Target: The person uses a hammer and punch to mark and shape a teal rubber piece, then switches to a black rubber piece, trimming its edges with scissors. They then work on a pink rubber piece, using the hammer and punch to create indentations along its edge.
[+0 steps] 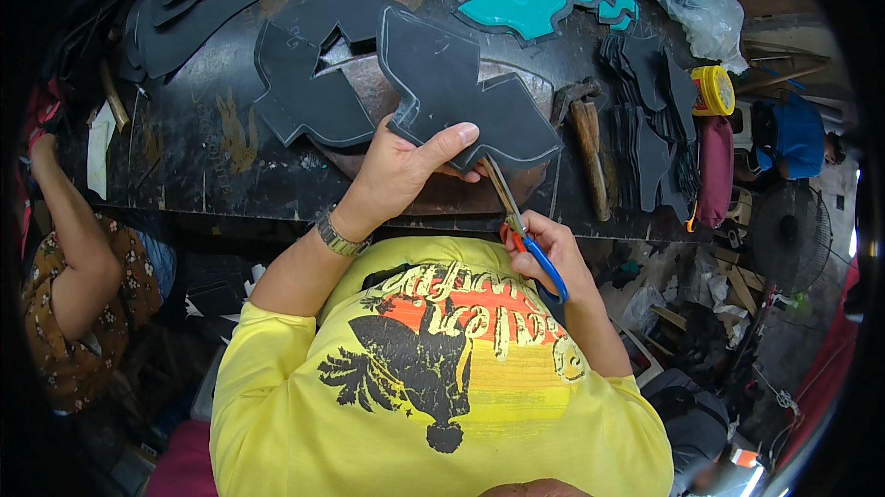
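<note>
Left fingers [452,143] pinch black piece [441,68]; right fingers [548,231] grip scissors [514,218] at its near edge; slipping blades could nick left fingers

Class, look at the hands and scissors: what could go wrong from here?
The scissors point close to the left hand, so a slip might nick a finger. The held piece is steadied by that hand alone, so it might twist and send a cut astray.
</note>
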Available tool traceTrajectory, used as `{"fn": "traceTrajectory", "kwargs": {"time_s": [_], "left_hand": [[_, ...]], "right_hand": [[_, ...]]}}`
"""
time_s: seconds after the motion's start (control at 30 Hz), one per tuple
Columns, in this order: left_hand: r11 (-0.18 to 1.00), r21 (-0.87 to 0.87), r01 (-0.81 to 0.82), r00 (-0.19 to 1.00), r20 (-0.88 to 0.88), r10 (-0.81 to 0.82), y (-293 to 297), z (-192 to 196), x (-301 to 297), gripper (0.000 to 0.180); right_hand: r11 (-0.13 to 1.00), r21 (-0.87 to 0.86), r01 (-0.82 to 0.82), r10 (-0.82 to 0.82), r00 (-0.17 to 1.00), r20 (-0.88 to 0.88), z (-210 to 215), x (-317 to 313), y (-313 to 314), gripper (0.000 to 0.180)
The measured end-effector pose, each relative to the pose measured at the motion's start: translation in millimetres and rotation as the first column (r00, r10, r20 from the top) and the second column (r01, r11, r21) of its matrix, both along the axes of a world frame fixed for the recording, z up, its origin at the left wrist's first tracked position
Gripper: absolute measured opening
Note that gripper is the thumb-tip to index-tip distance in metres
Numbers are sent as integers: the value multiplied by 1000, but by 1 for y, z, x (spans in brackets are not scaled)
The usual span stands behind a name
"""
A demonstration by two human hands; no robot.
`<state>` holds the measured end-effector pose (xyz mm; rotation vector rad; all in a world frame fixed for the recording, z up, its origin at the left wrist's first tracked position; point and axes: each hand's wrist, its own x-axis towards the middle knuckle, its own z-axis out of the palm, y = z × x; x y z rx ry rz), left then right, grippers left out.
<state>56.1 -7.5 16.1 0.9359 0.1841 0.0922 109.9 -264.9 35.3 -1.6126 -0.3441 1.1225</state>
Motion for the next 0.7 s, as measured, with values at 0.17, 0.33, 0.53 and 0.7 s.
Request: {"fn": "traceTrajectory", "kwargs": {"time_s": [0.17,0.33,0.53,0.7], "left_hand": [[998,55,-18,1000,7,17,0,-1,0,21],[998,57,-36,999,3,36,-1,1,1,22],[997,76,-11,1000,-19,13,0,1,3,23],[996,91,-11,1000,-23,13,1,1,3,23]], "right_hand": [[999,-2,41,-41,997,-69,-2,-2,0,29],[999,-14,35,-36,995,-89,0,-1,0,29],[999,-23,36,-37,999,-18,-1,0,1,31],[999,-45,9,-9,1000,2,-5,1,-2,31]]}}
